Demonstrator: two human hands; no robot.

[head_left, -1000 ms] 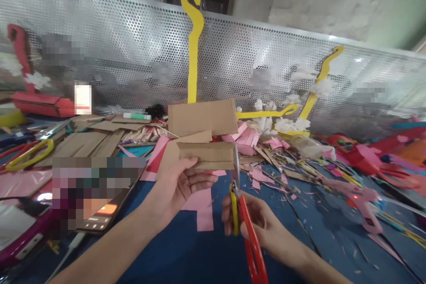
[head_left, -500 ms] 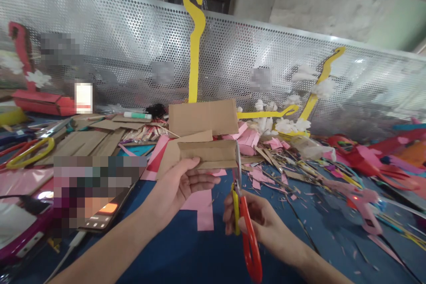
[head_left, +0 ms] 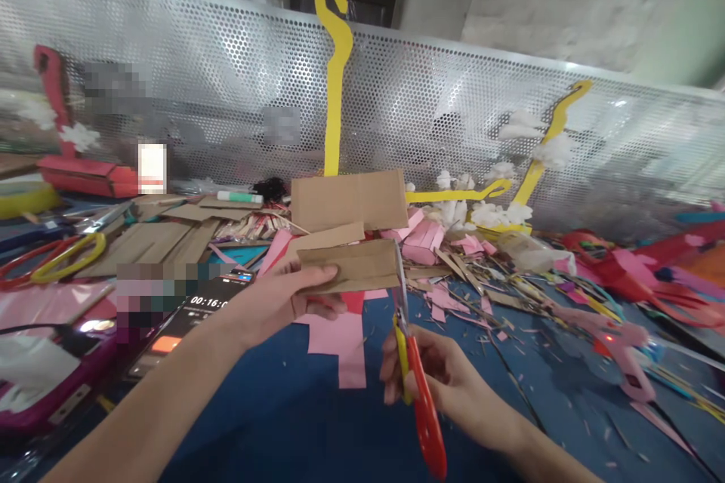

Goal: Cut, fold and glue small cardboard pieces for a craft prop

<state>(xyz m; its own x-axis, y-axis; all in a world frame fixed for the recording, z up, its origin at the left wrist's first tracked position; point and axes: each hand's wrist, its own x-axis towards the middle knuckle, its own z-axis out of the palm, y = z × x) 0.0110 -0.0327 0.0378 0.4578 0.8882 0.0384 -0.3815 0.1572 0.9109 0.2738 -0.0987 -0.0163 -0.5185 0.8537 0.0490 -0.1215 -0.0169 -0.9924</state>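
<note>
My left hand pinches the left end of a small brown cardboard strip, thumb on top and fingers beneath. Red and yellow scissors are gripped in my right hand, blades pointing up and lying along the strip's right edge. Behind the strip stands a larger cardboard piece, in front of a tall yellow hook-shaped piece. Below the strip, a pink paper piece lies on the blue table surface.
Phone and purple device at left, near other scissors. A pink glue gun lies right, beside paper scraps. Behind is a perforated metal panel. A red model stands left; a yellow one with white tufts stands right.
My left hand has shifted left and the strip has tilted, its right edge now against the scissor blades. The view has shifted slightly. My right hand has barely moved.
</note>
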